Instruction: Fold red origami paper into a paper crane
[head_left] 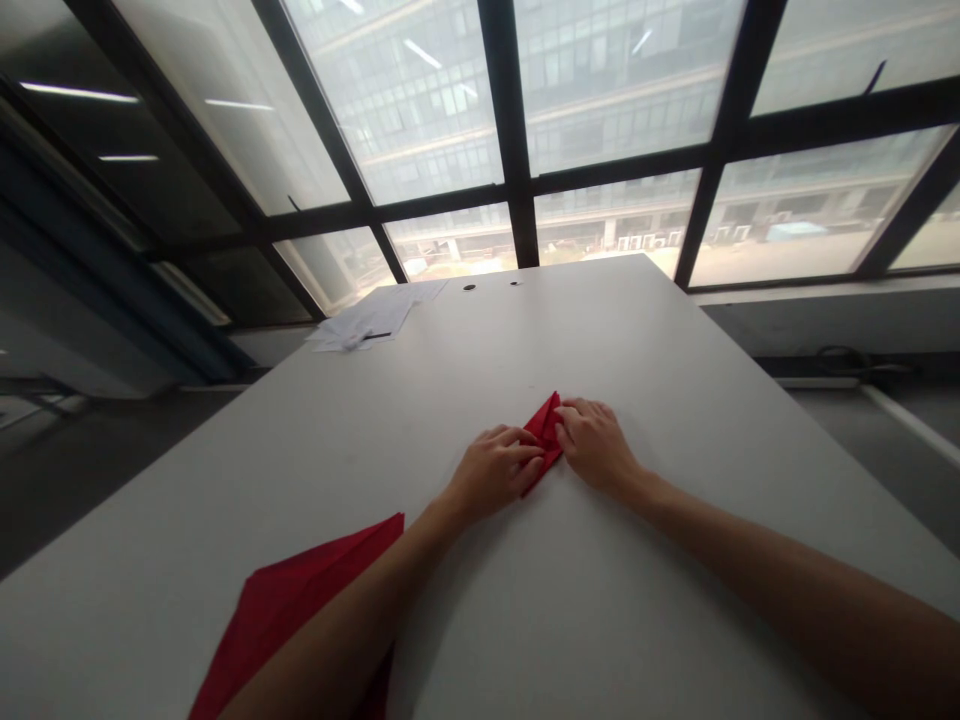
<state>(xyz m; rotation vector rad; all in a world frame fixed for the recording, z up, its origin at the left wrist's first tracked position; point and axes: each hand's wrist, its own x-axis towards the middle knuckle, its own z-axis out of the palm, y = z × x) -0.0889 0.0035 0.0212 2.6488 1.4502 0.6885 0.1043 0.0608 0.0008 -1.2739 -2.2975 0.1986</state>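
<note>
Small folded red paper piece lies flat on the white bench, near mid-bench, between the two hands. Left hand rests on its near-left part, fingers curled together and pressed down on the paper; right hand covers its right edge, fingers close together and bearing on the fold. Neither hand lifts it; both pin it to the bench. Judged handling: very light, thin, several layers thick where folded, so stiffer along creases than in open flaps; likely to slide on the smooth bench top if pressed from one side only, and to tear or take a stray crease if pinched hard. Best hold appears to be flat fingertip pressure on the layered body, or a light pinch at the pointed far tip, which is the only part standing free of the hands. A second, larger red paper sheet lies at the near-left edge, well apart, partly under the left forearm and cut off by the frame bottom. Stack of white papers sits at the far-left corner (print unreadable). Hidden: most of the small piece's outline, its crease pattern and the fingertips beneath the knuckles.
</note>
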